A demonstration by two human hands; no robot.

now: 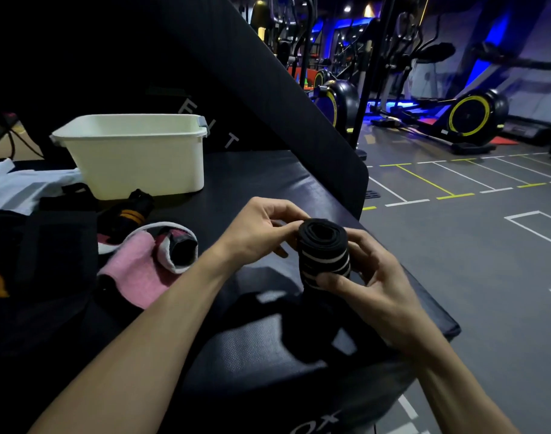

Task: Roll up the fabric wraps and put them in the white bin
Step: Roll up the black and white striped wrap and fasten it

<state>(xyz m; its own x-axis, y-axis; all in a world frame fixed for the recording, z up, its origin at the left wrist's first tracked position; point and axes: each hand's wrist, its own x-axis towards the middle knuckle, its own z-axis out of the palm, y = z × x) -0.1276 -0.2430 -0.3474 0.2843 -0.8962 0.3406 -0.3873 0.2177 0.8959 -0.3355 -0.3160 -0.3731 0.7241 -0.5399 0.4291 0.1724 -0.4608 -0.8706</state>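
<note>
Both hands hold a black fabric wrap with white stripes (324, 255), rolled into a tight cylinder above the black padded box (252, 183). My left hand (261, 230) pinches the roll's upper end with its fingertips. My right hand (368, 277) curls round the roll's lower part, thumb across the stripes. The wrap's loose tail (302, 327) hangs down onto the box below the roll. The white bin (136, 155) stands at the back left of the box, its inside hidden from here. A pink and white wrap (149, 261) and a black wrap with orange stripes (127, 211) lie left of my hands.
Dark fabric items (48, 245) and a white cloth (20, 186) crowd the left of the box. An upright black pad (236, 73) rises behind the bin. The box's right edge drops to a grey gym floor (487, 245) with exercise machines (465, 117) beyond.
</note>
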